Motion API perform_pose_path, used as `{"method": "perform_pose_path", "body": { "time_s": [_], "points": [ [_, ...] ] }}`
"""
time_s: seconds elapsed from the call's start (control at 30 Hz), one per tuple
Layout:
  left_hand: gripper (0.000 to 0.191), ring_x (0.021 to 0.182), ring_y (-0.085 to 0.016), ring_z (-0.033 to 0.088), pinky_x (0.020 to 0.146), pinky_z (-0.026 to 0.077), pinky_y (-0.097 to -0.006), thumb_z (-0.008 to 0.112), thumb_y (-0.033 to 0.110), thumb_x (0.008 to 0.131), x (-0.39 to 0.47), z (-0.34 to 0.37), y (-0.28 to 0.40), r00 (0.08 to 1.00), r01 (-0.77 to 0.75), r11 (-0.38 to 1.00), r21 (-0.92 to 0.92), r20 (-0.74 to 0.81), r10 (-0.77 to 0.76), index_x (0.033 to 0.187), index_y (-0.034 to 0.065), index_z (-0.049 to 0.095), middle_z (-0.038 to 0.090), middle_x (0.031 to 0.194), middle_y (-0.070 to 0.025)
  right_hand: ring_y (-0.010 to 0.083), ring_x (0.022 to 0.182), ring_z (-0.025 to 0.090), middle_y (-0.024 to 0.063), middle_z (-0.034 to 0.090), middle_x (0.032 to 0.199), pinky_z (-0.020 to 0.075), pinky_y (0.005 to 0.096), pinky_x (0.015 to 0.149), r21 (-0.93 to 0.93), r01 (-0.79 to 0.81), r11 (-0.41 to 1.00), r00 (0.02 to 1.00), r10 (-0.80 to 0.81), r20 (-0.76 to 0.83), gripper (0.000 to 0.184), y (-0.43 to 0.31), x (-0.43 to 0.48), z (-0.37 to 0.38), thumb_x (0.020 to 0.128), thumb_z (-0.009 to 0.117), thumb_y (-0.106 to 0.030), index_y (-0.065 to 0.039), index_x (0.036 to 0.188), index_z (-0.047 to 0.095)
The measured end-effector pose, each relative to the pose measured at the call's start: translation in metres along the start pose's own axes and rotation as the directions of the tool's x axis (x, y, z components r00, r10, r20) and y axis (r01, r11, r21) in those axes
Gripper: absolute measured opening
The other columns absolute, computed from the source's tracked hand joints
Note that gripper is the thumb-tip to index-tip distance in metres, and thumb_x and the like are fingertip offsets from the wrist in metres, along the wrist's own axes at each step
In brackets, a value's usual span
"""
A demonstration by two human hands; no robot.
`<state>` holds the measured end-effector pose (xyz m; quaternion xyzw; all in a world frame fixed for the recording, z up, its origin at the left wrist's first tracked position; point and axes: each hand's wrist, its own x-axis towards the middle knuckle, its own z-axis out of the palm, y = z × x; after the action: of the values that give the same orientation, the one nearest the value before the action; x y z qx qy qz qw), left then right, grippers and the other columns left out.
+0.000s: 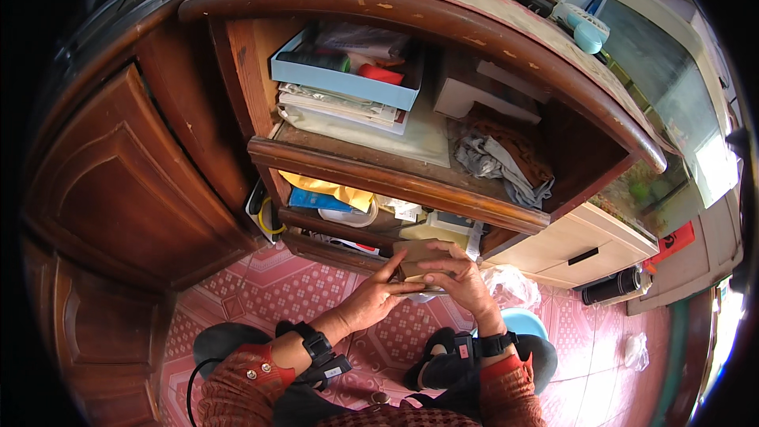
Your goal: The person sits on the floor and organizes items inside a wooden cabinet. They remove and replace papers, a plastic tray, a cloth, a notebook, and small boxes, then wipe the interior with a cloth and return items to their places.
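Between my two hands, in front of the lower shelf, is a small brown cardboard box or folded card [415, 253]; which of the two I cannot tell. My left hand [379, 292] grips its left side and underside, thumb and fingers spread around it. The fingers of my right hand [459, 273] lie over its right side and front. Just behind it is the open lower compartment, where a yellow bag [338, 190], a blue packet [314, 200] and a clear round container [353, 216] lie.
Above, a wooden shelf holds a light-blue box [350, 90], papers and crumpled cloths [504, 163]. A wooden door [136, 190] stands left, a fish tank [652, 71] right. On the tiled floor are a plastic bag [513, 286], a light-blue basin [525, 322] and a black cylinder [611, 286].
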<state>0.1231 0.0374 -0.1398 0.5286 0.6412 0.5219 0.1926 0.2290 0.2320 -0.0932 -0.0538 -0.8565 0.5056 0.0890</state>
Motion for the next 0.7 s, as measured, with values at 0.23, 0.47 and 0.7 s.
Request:
{"method": "perform_pose_path", "body": {
  "time_s": [0.23, 0.47, 0.7],
  "points": [
    [0.038, 0.139, -0.032, 0.031, 0.108, 0.039, -0.0382, 0.062, 0.0, 0.086, 0.003, -0.002, 0.0, 0.997, 0.068, 0.996, -0.05, 0.028, -0.067, 0.12, 0.0163, 0.064, 0.02, 0.155, -0.0131, 0.0209, 0.116, 0.051, 0.0079, 0.056, 0.122, 0.0424, 0.0312, 0.097, 0.05, -0.042, 0.998, 0.992, 0.048, -0.118, 0.018, 0.002, 0.009, 0.01, 0.077, 0.074, -0.004, -0.006, 0.095, 0.072],
    [0.033, 0.138, -0.032, 0.033, 0.107, 0.038, -0.0376, 0.061, 0.001, 0.086, 0.003, -0.003, -0.001, 0.997, 0.075, 0.995, -0.069, 0.008, -0.075, 0.117, 0.0128, 0.066, 0.025, 0.153, -0.0135, 0.0136, 0.107, 0.053, 0.0023, 0.057, 0.113, 0.0411, 0.0277, 0.093, 0.392, -0.14, 0.909, 0.979, 0.186, -0.082, 0.015, 0.02, 0.021, 0.015, 0.074, 0.075, 0.001, -0.005, 0.081, 0.064],
    [0.027, 0.137, -0.03, 0.034, 0.108, 0.036, -0.0373, 0.061, 0.002, 0.087, 0.006, -0.003, -0.005, 0.999, 0.013, 1.0, 0.011, -0.036, -0.013, 0.113, 0.0079, 0.067, 0.024, 0.153, -0.0129, 0.0142, 0.105, 0.054, 0.0025, 0.058, 0.109, 0.0413, 0.0281, 0.092, 0.221, -0.103, 0.97, 0.976, 0.141, -0.165, 0.018, 0.043, 0.034, 0.019, 0.073, 0.078, -0.004, -0.004, 0.085, 0.064]
  ]
}}
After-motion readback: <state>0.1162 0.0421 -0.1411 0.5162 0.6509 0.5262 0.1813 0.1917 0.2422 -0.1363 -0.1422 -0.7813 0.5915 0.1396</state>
